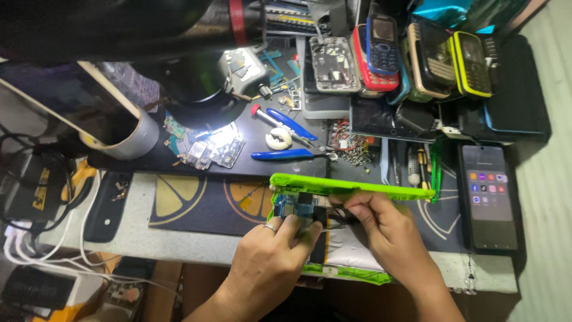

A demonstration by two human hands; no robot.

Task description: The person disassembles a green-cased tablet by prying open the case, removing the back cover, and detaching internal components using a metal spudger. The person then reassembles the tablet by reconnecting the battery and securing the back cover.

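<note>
A bright green device case (351, 186) stands opened on edge at the front of the bench. Its blue circuit board (296, 204) and a silver-white battery pack (349, 249) show inside. My left hand (268, 262), with a ring on one finger, presses its fingertips on the blue board. My right hand (387, 232) pinches a thin dark tool or cable beside the board, just under the green rim. Both hands sit close together over the open case.
Blue-handled pliers (286, 154) and a red-tipped tool (262, 113) lie on the dark mat. Several old keypad phones (411, 53) are piled at the back. A lit smartphone (488, 194) lies right. A tape roll (128, 134), a microscope head (196, 101) and white cables (36, 250) fill the left.
</note>
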